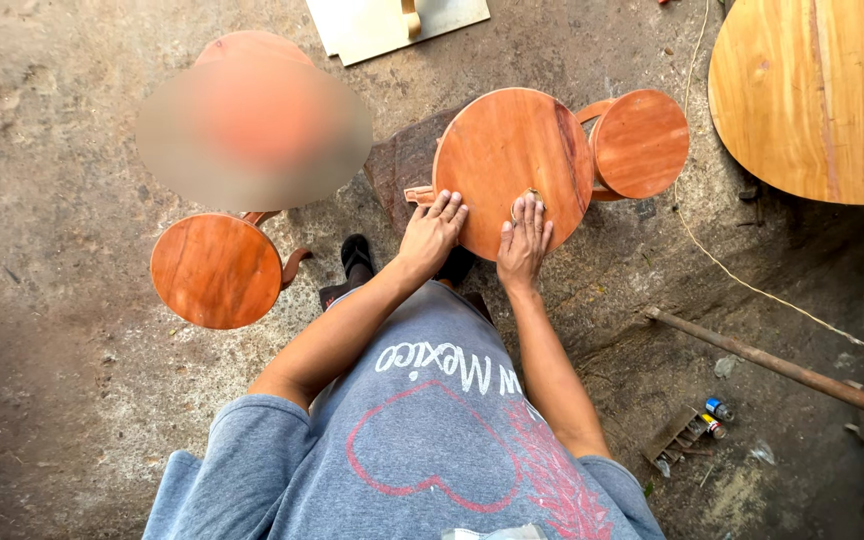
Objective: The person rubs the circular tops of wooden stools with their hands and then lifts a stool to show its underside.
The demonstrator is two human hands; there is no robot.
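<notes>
A round reddish-brown wooden stool seat (pixel 512 150) stands in front of me on the rough concrete floor. My left hand (pixel 432 232) rests flat on its near left rim, fingers together. My right hand (pixel 524 240) presses a small piece of sandpaper (pixel 533 199) flat against the seat's near edge. Both forearms reach forward over my grey printed shirt.
A second round stool (pixel 640 142) stands just right of the first, a third (pixel 216 270) at my left. A large pale round tabletop (pixel 820 90) is at top right. A rusty pipe (pixel 782 368), a cord (pixel 732 272) and small bottles (pixel 716 418) lie on the floor at right. A pale board (pixel 392 22) lies at top.
</notes>
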